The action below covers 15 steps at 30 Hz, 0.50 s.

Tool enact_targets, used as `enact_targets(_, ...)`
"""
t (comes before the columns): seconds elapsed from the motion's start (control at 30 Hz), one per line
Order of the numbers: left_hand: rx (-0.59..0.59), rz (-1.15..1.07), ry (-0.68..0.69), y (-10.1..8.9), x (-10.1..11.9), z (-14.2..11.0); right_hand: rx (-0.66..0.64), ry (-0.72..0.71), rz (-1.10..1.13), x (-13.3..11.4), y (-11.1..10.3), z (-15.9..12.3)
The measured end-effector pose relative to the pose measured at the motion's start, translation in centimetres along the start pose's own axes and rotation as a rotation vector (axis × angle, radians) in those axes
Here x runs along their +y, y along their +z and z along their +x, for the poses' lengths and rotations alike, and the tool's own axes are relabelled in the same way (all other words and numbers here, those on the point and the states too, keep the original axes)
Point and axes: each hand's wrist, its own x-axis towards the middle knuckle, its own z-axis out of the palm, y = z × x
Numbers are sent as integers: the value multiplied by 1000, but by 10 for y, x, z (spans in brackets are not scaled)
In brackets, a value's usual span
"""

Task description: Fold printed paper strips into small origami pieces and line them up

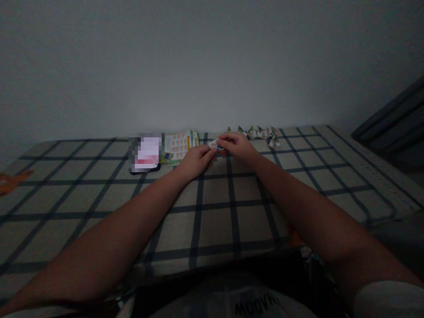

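Between my hands, near the back of the table, is a small folded piece of printed paper (214, 144), white with coloured patches. My left hand (196, 160) pinches its near left side, thumb on top. The fingers of my right hand (237, 145) close on its right side. My fingers cover much of the paper, so its full shape is hidden. Just left of it lies a stack of printed leaflets (177, 146) with rows of small pictures. Behind and right of my right hand sit several small folded paper pieces (261, 133), printed in green, white and brown.
A phone-like device (145, 154) with a lit, pixelated screen lies left of the leaflets. A checked cloth (215, 221) covers the table, which meets a plain wall (212, 66). An orange item (13, 182) is at the far left; a dark slatted object (394, 119) stands right.
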Motion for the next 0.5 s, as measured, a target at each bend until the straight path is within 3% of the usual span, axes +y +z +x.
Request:
enact_targets(0.1, 39, 85, 93, -1, 2, -1, -42, -57, -171, -1, -2, -1)
enact_targets(0.17, -27, 3, 105, -1, 4, -3, -72, -131, -300, -5, -5, -2)
enact_targets(0.27, -112, -216, 65, 2, 2, -4, -147, -171, -362, -10, -7, -4)
enact_targets(0.37, -116, -371, 0, 6, -3, -4, -215, -159, -343, -13, -6, -5)
enact_targets(0.5, -109, -389, -72, 6, -5, -2, -138, -195, -422, -10, -3, -5)
